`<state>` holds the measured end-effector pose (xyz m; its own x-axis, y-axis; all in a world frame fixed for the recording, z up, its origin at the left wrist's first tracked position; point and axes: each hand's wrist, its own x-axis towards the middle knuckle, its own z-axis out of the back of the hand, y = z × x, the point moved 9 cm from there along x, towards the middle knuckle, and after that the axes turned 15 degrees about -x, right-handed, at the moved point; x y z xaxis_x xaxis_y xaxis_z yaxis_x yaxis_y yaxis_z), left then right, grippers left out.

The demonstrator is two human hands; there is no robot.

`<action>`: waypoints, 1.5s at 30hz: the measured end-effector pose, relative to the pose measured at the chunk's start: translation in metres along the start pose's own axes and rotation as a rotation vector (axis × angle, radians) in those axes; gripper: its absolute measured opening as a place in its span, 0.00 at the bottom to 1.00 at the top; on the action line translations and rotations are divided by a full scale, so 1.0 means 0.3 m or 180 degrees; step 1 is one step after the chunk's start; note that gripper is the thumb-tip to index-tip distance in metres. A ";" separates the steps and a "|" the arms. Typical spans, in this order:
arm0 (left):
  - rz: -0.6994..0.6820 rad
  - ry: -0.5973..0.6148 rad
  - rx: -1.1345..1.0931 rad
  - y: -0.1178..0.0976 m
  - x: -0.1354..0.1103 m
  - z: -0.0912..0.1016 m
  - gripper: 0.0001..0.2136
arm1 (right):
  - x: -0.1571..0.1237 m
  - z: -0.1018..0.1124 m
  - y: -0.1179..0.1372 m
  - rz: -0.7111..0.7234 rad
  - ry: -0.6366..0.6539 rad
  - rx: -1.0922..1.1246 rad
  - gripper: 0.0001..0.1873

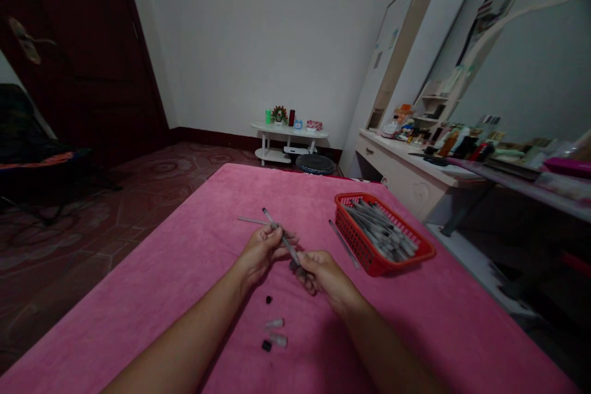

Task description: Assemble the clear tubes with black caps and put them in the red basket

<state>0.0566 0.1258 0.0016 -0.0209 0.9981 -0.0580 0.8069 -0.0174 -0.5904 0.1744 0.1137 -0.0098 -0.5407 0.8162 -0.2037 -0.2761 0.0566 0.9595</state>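
Head view: left hand (pixel 263 252) and right hand (pixel 321 274) both pinch grey pen (pixel 282 238), left of red basket (pixel 383 233); pen caps (pixel 276 332) nearer.

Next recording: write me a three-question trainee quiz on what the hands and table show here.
1. True or false: both hands hold one pen.
2. Where do most pens lie? A) red basket B) pink cloth C) floor
3. Fill in: the small caps lie on the cloth between the person's ____.

Key:
1. True: left hand and right hand grip the same pen.
2. A
3. forearms
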 end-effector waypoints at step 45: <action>-0.1342 0.0005 0.2536 -0.128 -0.010 -0.025 0.08 | -0.113 0.122 0.238 0.0408 -0.1474 -0.3771 0.18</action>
<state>0.0300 0.1239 0.0305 -0.2213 0.9310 0.2903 0.0842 0.3148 -0.9454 0.2021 0.1113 0.0729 -0.3556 0.9145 0.1928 -0.9084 -0.3867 0.1591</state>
